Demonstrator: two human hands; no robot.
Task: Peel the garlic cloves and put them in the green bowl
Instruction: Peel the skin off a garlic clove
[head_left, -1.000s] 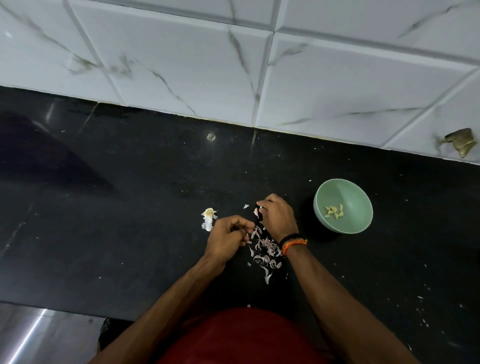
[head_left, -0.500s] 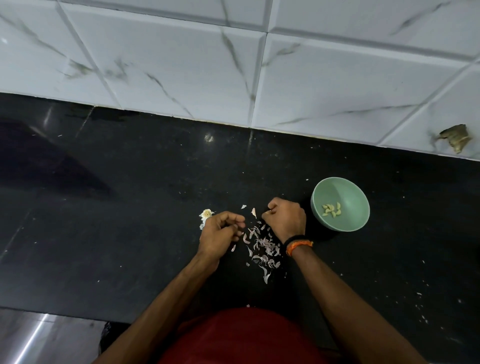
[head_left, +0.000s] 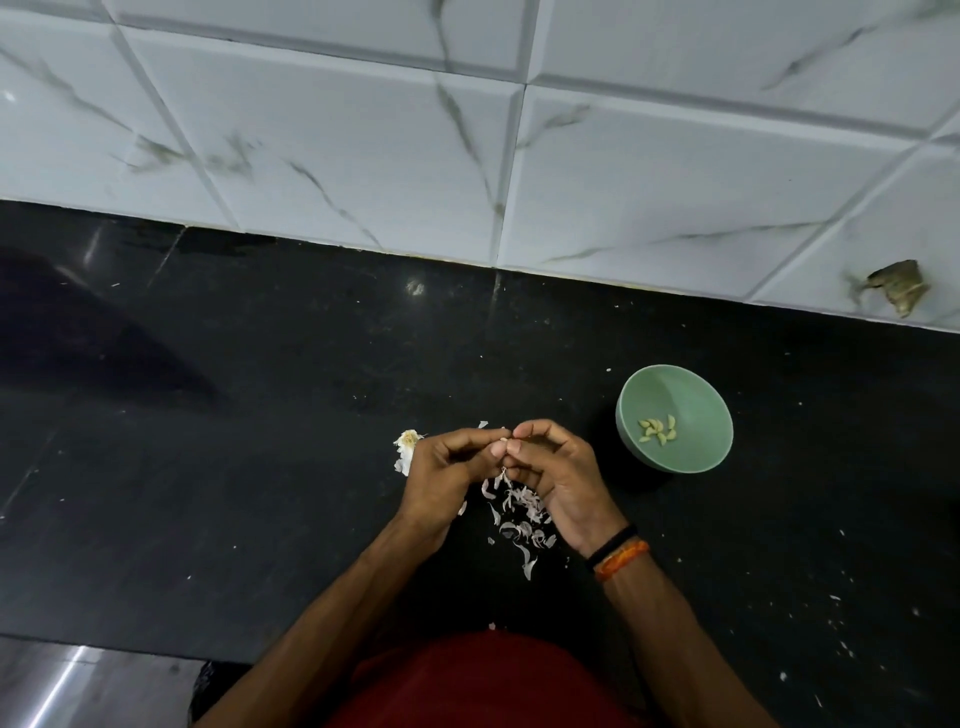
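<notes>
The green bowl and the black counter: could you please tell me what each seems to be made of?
Green bowl: probably plastic or melamine, with an even matte colour and soft sheen. Black counter: likely polished stone such as granite; it is glossy and reflects light spots.

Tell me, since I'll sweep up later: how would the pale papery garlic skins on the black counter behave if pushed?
The pale papery garlic skins look thin and curled, so probably very light and floppy, scattering rather than sliding together. Stray flecks already dot the black counter, suggesting they drift easily.
</notes>
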